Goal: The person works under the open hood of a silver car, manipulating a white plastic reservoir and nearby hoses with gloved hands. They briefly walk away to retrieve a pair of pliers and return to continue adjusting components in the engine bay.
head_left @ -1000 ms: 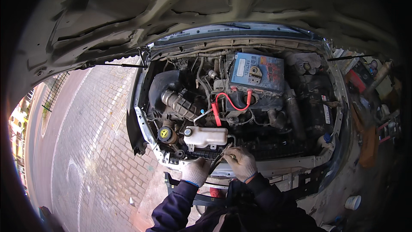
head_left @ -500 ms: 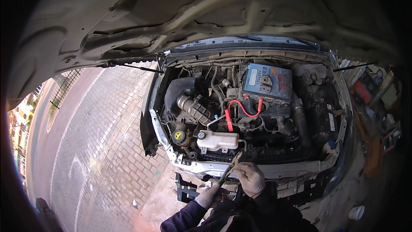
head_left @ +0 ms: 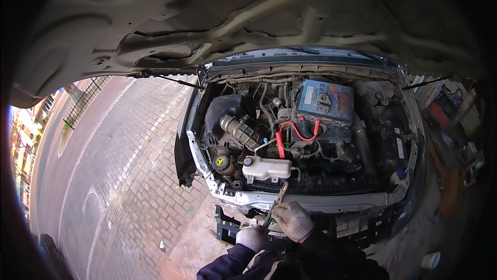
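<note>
Both my hands wear pale knitted work gloves and are over the front edge of the engine bay. Between them is a slim tool (head_left: 281,195) that looks like pliers, with a worn metal end pointing up and away and a dark green handle. Around the lower handle my left hand (head_left: 252,237) is closed. My right hand (head_left: 293,221) is bent over the tool higher up, its fingers closed against it; the exact grip is partly hidden. Just beyond the tool's tip sits a white plastic reservoir (head_left: 266,168) with a dark cap.
A blue battery-like box (head_left: 325,99) with a red cable (head_left: 299,137) rests on the engine. The raised hood (head_left: 248,16) spans overhead. A silver front crossmember (head_left: 331,203) lies before me. Loose gear (head_left: 450,176) is on the right, brick paving (head_left: 129,176) on the left.
My right hand has come slightly left and nearer, lower on the tool. The tool stands a little steeper. The whole view has shifted slightly.
</note>
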Demonstrator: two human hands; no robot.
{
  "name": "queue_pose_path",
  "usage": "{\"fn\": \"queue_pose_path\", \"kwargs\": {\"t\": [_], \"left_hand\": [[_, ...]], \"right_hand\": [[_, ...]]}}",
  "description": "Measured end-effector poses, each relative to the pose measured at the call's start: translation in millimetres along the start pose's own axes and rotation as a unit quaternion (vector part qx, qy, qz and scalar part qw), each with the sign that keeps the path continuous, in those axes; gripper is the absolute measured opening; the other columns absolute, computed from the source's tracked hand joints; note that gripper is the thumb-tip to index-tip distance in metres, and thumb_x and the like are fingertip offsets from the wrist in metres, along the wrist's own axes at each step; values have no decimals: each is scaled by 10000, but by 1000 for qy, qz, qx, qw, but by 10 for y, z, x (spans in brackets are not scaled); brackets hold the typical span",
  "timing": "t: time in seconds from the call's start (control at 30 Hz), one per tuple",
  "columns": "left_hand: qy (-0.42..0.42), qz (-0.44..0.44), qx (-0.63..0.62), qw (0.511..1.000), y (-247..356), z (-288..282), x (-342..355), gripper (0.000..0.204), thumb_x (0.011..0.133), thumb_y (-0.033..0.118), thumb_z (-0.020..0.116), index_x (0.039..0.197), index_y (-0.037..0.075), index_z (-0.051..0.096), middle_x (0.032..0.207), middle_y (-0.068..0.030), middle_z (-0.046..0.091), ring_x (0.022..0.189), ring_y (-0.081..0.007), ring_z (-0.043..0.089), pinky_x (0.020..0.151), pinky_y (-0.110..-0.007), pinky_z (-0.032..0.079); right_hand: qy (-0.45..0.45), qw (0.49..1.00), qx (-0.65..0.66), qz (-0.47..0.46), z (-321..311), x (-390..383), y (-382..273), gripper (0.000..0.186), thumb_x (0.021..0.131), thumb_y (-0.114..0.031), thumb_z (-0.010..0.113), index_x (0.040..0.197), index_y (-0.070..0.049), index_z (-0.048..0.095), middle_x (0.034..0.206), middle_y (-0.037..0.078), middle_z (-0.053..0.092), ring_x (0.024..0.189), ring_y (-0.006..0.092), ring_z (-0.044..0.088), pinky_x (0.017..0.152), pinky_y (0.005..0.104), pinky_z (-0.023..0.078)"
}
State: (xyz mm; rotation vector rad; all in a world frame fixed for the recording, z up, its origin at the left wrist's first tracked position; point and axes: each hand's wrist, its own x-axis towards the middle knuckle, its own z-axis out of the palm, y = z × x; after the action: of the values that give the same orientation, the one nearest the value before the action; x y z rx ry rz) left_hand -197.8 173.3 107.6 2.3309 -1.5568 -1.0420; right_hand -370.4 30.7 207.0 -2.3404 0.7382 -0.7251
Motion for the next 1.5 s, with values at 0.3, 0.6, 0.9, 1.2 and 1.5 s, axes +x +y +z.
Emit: {"fn": "queue_pose_path", "kwargs": {"t": [0.3,0.6,0.9,1.2,1.5], "left_hand": [[-154,-139,-500,841,-17,333,-55,534,1204,551,539,1161,61,746,758,30,578,584,-106,503,515,-319,386],[17,-40,-306,951,104,532,1,410,1139,500,646,1140,101,740,746,-135,685,639,-269,691,547,-441,493],[49,23,35,998,103,517,-47,565,1119,603,601,1164,92,838,984,-175,849,876,-403,826,791,-496,641],[-56,-80,-429,898,-55,783,169,537,1166,551,617,1169,78,871,962,-27,777,882,-150,696,814,-372,582],[99,0,44,994,335,389,-46,250,1054,280,653,1139,49,700,992,-189,826,927,-444,822,793,-562,659]], "right_hand": [[-30,999,43,-12,-2,-53,149,198,1023,-212,759,1171,-94,818,1225,82,770,1198,333,704,1050,461,585],[-28,998,55,-18,-30,-123,273,202,1019,-196,755,1174,-77,809,1239,95,765,1205,330,695,1067,460,572],[28,997,70,-3,-54,-130,252,170,1008,-179,787,1137,-75,824,1178,102,785,1121,361,718,1018,478,584],[73,992,98,3,45,-137,258,169,934,-39,848,1099,-45,811,1170,151,761,1102,376,716,953,483,599],[51,997,52,3,144,-129,326,144,955,-59,828,1088,-20,790,1161,161,764,1121,378,714,996,497,576]]}}
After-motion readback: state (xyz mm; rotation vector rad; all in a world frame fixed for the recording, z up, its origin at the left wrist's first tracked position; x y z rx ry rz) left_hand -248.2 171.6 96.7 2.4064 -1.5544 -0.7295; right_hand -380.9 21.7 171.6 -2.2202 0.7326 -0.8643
